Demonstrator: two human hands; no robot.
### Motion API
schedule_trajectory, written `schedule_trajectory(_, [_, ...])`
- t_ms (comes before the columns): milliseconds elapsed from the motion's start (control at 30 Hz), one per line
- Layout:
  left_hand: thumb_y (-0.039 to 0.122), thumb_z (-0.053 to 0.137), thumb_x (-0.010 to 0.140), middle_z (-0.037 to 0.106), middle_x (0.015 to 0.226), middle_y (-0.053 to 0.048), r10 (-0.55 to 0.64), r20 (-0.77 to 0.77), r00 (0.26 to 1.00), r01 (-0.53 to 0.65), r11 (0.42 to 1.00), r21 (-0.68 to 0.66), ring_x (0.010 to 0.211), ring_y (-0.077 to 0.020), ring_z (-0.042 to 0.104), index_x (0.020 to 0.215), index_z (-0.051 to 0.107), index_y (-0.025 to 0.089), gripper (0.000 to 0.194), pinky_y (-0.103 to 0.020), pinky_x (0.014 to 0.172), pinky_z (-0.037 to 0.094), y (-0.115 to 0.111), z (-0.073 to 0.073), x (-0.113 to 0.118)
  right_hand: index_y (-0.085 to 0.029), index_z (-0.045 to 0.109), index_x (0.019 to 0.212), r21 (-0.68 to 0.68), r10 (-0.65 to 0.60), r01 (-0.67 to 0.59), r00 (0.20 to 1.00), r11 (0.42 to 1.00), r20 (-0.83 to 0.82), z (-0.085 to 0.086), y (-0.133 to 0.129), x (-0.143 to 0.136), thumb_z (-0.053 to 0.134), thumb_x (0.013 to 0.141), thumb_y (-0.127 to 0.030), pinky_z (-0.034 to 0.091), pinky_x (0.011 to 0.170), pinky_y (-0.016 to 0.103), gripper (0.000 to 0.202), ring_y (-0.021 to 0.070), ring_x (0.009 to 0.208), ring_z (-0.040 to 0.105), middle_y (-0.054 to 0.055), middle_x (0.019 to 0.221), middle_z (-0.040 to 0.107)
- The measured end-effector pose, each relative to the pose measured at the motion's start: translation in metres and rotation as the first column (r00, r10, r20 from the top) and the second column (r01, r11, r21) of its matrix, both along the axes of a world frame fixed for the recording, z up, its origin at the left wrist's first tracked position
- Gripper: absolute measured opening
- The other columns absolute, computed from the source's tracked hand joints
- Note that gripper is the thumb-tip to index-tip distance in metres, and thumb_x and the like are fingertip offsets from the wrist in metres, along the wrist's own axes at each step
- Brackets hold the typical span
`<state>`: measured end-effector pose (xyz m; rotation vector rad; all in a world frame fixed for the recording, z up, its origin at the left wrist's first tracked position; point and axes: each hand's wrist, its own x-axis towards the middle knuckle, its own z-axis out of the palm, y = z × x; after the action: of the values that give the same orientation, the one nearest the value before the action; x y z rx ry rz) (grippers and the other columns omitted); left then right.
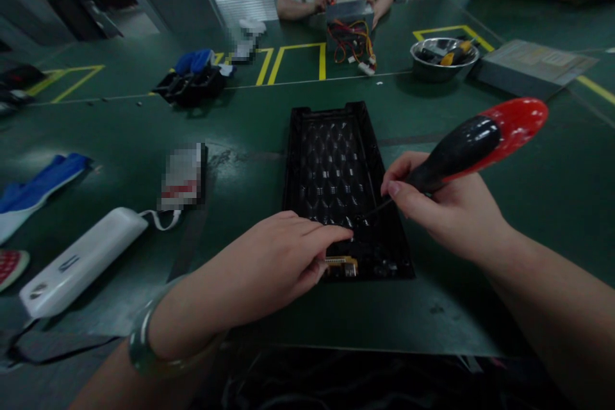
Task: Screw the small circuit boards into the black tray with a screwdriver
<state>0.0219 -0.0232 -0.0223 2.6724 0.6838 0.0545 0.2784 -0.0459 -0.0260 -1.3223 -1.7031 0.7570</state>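
Note:
A black rectangular plastic casing (331,160) with a patterned inner face lies on the green table. My right hand (442,205) is closed around a red and black screwdriver (466,147), whose thin shaft reaches down into the near part of the casing. Over the casing's near left side lies my left hand (283,256), its index finger stretched out near the screwdriver tip. The thumb and the other fingers bend inward beside a small yellowish circuit board (343,264) at the near edge; whether they pinch it is hidden.
On the left are a white power bank (84,262) with a cable and a blue glove (43,186). Farther back stand a black tray (192,80), a metal bowl (442,67) with tools, and a grey metal box (533,67). Across the table a person handles a wired metal unit (350,22).

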Motion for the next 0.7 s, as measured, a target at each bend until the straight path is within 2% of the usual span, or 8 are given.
schedule_trajectory(133, [0.020, 0.062, 0.091, 0.070, 0.093, 0.004, 0.081, -0.045, 0.996, -0.083, 0.995, -0.048, 0.082, -0.0166, 0.062, 0.128, 0.057, 0.030, 0.039, -0.032, 0.078, 0.044, -0.001, 0.001, 0.000, -0.018, 0.064, 0.082, -0.003, 0.008, -0.008, 1.000, 1.000, -0.009, -0.001, 0.000, 0.000, 0.062, 0.087, -0.024, 0.035, 0.053, 0.026, 0.008, 0.0093, 0.057, 0.047, -0.004, 0.066, 0.056])
schedule_trajectory(233, [0.019, 0.063, 0.089, 0.068, 0.089, 0.005, 0.103, -0.063, 0.993, -0.108, 0.991, -0.081, 0.081, -0.0163, 0.061, 0.126, 0.058, 0.029, 0.039, -0.031, 0.078, 0.044, 0.000, 0.002, 0.001, -0.018, 0.064, 0.083, 0.008, 0.022, -0.022, 1.000, 1.000, -0.018, -0.001, 0.000, 0.000, 0.062, 0.088, -0.025, 0.034, 0.052, 0.026, 0.009, 0.0091, 0.056, 0.046, -0.004, 0.065, 0.054])
schedule_trajectory(433, [0.019, 0.058, 0.094, 0.070, 0.096, 0.004, 0.008, -0.065, 0.998, -0.017, 0.990, -0.138, 0.088, -0.0148, 0.063, 0.106, 0.071, 0.028, 0.019, -0.030, 0.085, 0.044, 0.005, 0.002, 0.004, -0.018, 0.065, 0.084, 0.003, 0.013, -0.013, 1.000, 1.000, -0.001, -0.001, 0.000, -0.001, 0.062, 0.087, -0.021, 0.038, 0.057, 0.026, 0.005, 0.0094, 0.062, 0.051, -0.003, 0.071, 0.058])
schedule_trajectory(700, [0.018, 0.060, 0.092, 0.072, 0.097, 0.004, 0.006, -0.044, 0.999, -0.015, 0.978, -0.208, 0.089, -0.0127, 0.065, 0.104, 0.074, 0.028, 0.022, -0.026, 0.083, 0.045, 0.011, 0.004, 0.005, -0.018, 0.065, 0.083, 0.020, 0.019, -0.019, 1.000, 1.000, 0.006, -0.001, 0.002, -0.001, 0.062, 0.086, -0.021, 0.039, 0.057, 0.024, 0.004, 0.0087, 0.063, 0.052, -0.004, 0.071, 0.059])
